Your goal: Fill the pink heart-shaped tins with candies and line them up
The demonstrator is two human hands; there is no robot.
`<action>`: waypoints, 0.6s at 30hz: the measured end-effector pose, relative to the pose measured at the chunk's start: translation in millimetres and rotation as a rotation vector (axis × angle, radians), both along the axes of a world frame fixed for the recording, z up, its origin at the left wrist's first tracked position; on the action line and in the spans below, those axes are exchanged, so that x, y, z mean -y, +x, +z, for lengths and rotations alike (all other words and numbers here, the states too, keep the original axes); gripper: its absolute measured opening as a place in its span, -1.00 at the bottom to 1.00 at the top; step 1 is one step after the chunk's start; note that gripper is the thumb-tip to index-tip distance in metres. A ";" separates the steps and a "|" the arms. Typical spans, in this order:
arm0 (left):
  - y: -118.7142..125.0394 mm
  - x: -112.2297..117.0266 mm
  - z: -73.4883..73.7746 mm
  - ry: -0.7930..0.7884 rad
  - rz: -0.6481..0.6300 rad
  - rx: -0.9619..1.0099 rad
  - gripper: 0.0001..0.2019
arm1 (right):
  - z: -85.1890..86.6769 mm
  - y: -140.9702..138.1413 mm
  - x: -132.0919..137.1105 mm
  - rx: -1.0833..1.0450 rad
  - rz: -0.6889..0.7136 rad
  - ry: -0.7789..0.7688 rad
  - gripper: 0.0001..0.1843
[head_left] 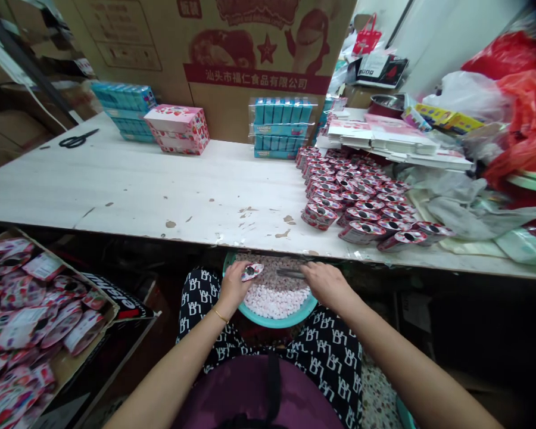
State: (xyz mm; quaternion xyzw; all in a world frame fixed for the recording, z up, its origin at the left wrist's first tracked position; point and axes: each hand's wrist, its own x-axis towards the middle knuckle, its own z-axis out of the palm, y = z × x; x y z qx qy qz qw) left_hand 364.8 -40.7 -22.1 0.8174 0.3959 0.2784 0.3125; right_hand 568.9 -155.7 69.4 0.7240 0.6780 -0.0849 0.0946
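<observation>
In my left hand is a small oval carton, red and white with a dark hole in its top face. It is held over the left part of a teal basin on my lap. The basin contains many small pale pink and white pieces, which look like candies. My right hand is closed round a slim grey metal tool that points left over the pieces; its exact kind I cannot make out. A gap separates the tool's tip from the carton.
Similar oval cartons stand in rows on the white table. An open box at left is full of more. Blue packs, a pink box, scissors and a big cardboard box are farther back. Plastic bags lie right.
</observation>
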 end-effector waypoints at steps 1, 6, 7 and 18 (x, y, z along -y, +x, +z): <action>-6.6 -2.2 2.6 -0.023 0.026 0.025 -0.69 | -15.1 1.9 2.4 -0.046 -0.047 -0.034 -0.75; -34.9 -7.3 10.8 -0.157 0.170 0.104 -0.67 | -96.2 -31.4 -11.0 -0.263 -0.142 -0.113 -0.73; -38.9 -7.3 11.3 -0.175 0.184 0.108 -0.67 | -107.0 -39.9 -16.2 -0.299 -0.155 -0.106 -0.71; -35.4 -3.9 11.1 -0.074 0.132 0.027 -0.69 | -57.6 -5.7 -10.2 -0.564 -0.156 0.053 -0.65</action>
